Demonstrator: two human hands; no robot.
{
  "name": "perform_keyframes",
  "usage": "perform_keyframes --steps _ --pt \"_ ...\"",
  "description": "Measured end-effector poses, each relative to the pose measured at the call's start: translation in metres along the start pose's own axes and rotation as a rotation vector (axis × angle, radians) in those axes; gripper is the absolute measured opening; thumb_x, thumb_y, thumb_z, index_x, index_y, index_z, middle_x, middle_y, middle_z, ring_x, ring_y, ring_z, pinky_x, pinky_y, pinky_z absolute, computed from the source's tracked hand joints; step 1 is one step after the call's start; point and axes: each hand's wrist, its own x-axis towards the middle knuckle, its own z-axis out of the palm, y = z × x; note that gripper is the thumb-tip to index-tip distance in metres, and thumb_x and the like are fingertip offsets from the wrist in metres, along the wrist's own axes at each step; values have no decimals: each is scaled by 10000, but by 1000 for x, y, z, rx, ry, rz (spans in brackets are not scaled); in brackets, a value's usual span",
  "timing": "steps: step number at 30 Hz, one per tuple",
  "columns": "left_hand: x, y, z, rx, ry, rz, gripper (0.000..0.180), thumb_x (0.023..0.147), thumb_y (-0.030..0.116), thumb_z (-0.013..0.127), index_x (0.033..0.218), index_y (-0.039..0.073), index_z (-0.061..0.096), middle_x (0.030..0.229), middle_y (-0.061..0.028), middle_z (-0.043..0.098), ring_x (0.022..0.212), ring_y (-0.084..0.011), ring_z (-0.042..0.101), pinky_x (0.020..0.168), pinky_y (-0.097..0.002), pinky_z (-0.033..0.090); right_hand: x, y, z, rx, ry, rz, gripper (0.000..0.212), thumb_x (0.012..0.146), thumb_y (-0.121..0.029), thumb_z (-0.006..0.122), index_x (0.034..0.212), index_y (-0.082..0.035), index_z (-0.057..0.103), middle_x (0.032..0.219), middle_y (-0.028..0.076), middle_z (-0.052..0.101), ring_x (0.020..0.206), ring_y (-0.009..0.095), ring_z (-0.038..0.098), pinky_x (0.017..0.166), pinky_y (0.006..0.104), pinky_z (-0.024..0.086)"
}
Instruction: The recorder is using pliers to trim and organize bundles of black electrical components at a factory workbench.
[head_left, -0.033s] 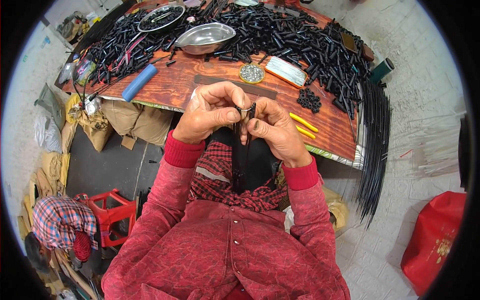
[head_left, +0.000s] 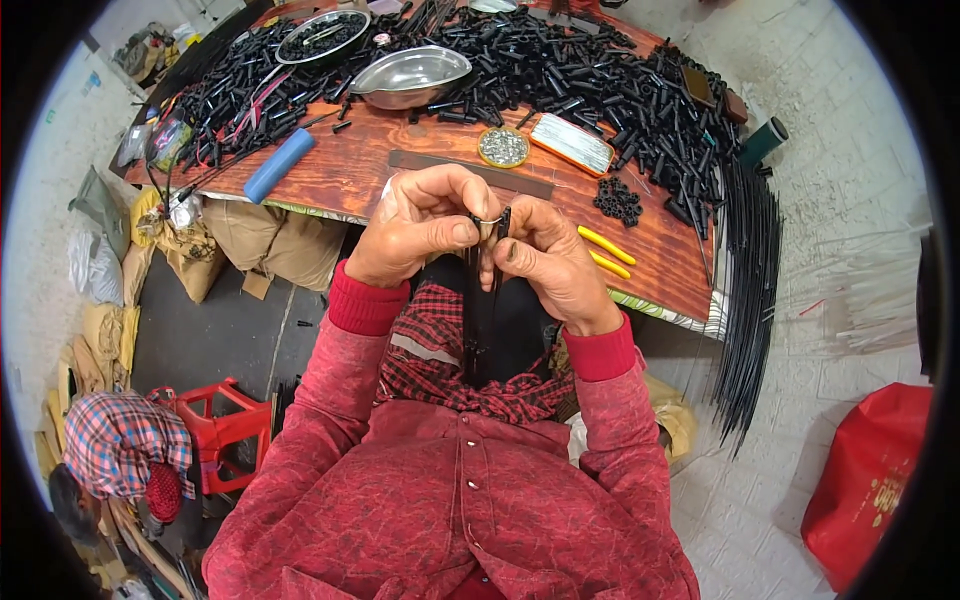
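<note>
Head view: the left hand pinches a thin shiny bit, and the right hand holds a small black piece just beside it, by the near edge of the table. Bare table shows between the hands and the pile of black parts. Two yellow handles lie near the right hand. The red bag has gold writing, too blurry to read.
</note>
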Motion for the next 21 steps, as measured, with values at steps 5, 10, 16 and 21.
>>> perform_keyframes --steps 5,10,16,21 --pt "0 1 -2 -9 -35 32 275 787 216 792 832 79 559 778 -59 571 733 -156 529 648 -270 422 1 3 4 63 -10 -3 185 909 -213 675 891 -81 547 822 60 629 734 152 619 639 284 514" --pt "-1 1 -5 -26 -70 54 266 787 208 791 825 82 560 767 -53 570 729 -157 526 642 -275 421 2 5 8 140 -35 -14 171 914 -208 666 902 -86 546 825 60 621 745 155 616 632 287 516" --pt "-4 1 -2 -88 -53 26 254 796 190 782 853 77 561 799 -55 558 732 -159 526 657 -288 439 0 3 8 110 11 25 154 923 -203 655 933 -85 556 830 51 613 751 148 613 649 291 529" --pt "-6 2 -2 -135 -5 -6 223 808 127 760 895 65 564 845 -56 558 775 -164 554 719 -287 467 1 5 5 62 46 20 156 921 -192 660 959 -65 577 873 52 629 747 138 614 658 278 536"
